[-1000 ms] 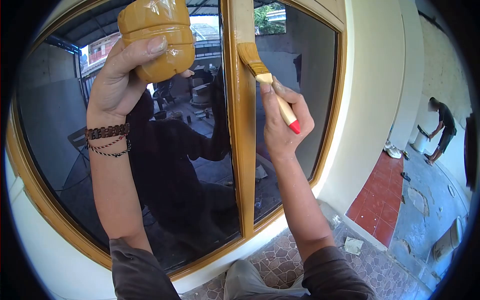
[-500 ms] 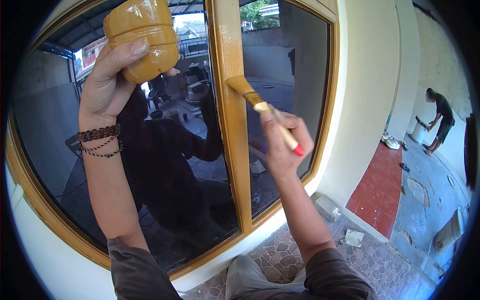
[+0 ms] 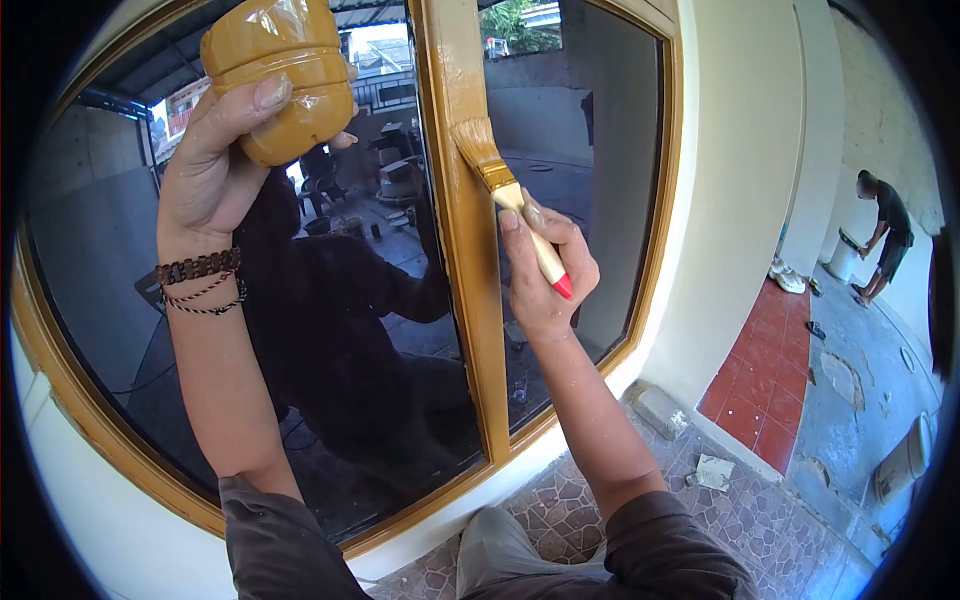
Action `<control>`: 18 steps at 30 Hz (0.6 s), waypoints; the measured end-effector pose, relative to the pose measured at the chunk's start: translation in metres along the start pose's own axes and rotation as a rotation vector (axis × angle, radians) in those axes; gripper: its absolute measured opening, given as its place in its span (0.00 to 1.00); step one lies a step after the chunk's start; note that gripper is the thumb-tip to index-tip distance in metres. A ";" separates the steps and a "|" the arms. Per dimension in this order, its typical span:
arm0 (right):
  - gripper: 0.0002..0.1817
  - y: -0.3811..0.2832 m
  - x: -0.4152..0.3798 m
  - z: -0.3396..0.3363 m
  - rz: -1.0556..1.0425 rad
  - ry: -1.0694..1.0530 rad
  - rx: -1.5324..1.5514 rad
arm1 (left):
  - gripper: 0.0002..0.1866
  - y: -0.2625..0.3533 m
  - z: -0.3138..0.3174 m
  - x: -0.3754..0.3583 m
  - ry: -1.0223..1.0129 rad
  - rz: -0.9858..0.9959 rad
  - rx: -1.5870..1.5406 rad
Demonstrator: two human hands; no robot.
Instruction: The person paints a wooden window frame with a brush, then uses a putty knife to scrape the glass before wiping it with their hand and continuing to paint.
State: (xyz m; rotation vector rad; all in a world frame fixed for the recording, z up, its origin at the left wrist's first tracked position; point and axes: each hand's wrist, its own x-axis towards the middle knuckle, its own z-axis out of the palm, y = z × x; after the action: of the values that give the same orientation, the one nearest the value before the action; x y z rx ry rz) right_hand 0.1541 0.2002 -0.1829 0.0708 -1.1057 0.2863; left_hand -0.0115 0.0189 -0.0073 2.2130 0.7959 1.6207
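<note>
At the upper left my left hand (image 3: 225, 150) is wrapped round a clear plastic container (image 3: 285, 75) filled with ochre-brown paint, held up before the dark glass. My right hand (image 3: 548, 270) grips a paintbrush (image 3: 525, 215) by its pale wooden handle, which ends in a red tip. The brush's bristles, coated in the same ochre, press on the upright middle bar (image 3: 470, 260) of the window frame. That bar is ochre-brown and glossy wet near the bristles. Dark window panes (image 3: 340, 330) lie on either side of it, and my reflection shows in the left one.
Right of the window runs a cream wall (image 3: 735, 200). A concrete block (image 3: 658, 410) and a paper scrap (image 3: 712, 472) lie on the patterned floor. Beyond the red tiles (image 3: 755, 390), another person (image 3: 888, 235) bends over a white bucket (image 3: 843, 258). Another bucket (image 3: 903, 460) stands at far right.
The paintbrush and my right hand have shifted left, with the bristles now higher on the middle bar and the handle more upright. My left hand and the container have barely moved.
</note>
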 end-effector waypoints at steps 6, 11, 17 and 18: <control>0.07 -0.006 -0.026 -0.025 0.123 -0.055 0.059 | 0.36 -0.001 0.000 0.001 0.024 -0.012 0.075; 0.06 -0.021 -0.042 -0.068 0.381 -0.124 0.146 | 0.32 -0.001 -0.001 0.002 -0.005 -0.011 0.035; 0.04 -0.047 0.039 -0.096 0.803 -0.462 0.129 | 0.33 -0.001 -0.001 0.003 -0.023 -0.022 0.067; 0.04 -0.047 0.055 -0.089 0.811 -0.459 0.129 | 0.33 -0.001 0.000 0.003 -0.025 -0.020 0.064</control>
State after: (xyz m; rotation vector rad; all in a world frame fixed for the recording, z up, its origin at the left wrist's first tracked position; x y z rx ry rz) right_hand 0.2668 0.1837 -0.1701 -0.2158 -1.5366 1.1095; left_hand -0.0113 0.0217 -0.0054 2.2563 0.8721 1.5763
